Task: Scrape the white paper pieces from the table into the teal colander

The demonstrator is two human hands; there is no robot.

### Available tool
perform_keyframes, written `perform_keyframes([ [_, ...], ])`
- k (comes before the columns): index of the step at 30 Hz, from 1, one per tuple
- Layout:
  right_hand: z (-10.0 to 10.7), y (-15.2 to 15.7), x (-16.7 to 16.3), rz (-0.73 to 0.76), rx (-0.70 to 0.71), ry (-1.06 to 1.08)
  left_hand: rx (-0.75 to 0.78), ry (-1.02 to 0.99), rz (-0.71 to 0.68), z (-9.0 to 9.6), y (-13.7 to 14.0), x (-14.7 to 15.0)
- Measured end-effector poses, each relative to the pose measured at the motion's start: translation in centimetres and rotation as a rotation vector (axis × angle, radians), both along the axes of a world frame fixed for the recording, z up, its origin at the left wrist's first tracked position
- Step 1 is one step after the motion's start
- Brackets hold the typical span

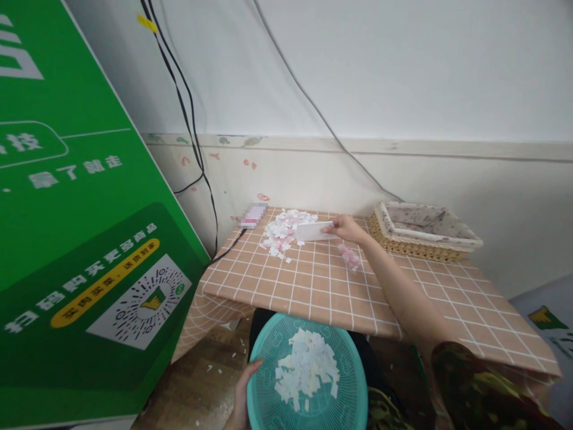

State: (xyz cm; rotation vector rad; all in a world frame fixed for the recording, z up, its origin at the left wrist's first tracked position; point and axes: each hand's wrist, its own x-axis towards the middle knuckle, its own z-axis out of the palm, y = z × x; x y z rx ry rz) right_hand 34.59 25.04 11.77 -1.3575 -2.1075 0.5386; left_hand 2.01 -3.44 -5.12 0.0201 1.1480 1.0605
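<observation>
My right hand (344, 230) reaches over the table and pinches one end of a white flat rectangular slab (313, 231), card-like or phone-like; I cannot tell which. The slab's far end is over the edge of a heap of small white and pink paper scraps (280, 234). A smaller pink and white clump of scraps (349, 257) lies below my right wrist. My left hand (245, 385) is closed on the left rim of a round teal plastic basket (351, 382), tilted at my lap. White paper scraps (308, 364) lie inside the basket.
The table wears a brown checked cloth (277, 292). A lined wicker basket (421, 248) stands at the back right. A pixelated flat object (253, 216) with a cable lies at the back left. A green cabinet with a printed code (143, 304) stands left.
</observation>
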Motion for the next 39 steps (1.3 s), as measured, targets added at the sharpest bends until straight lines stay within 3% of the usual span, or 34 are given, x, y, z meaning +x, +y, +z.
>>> perform_keyframes([
  [3,0.2,0.7,1.2,0.004,-0.015,0.05,-0.028,-0.007,-0.004,0.5,0.1,0.1],
  [8,-0.4,1.3,1.8,-0.11,0.024,0.092,-0.043,-0.004,-0.024,0.9,0.3,0.4],
  [14,-0.9,1.5,2.0,-0.065,-0.053,0.199,-0.079,0.005,-0.052,0.8,0.2,0.2],
  [20,-1.4,1.6,1.5,-0.182,-0.028,0.211,-0.047,0.143,0.026,1.7,0.5,0.4],
  [26,-1.2,1.0,1.0,-0.053,-0.202,0.318,-0.055,0.112,0.015,2.1,0.6,0.7],
  [31,-0.9,0.8,0.9,-0.049,-0.174,0.342,-0.033,0.042,-0.001,1.9,0.6,0.6],
  [39,-0.7,0.7,1.5,-0.002,-0.25,0.342,-0.056,-0.003,-0.015,0.4,0.3,0.2],
])
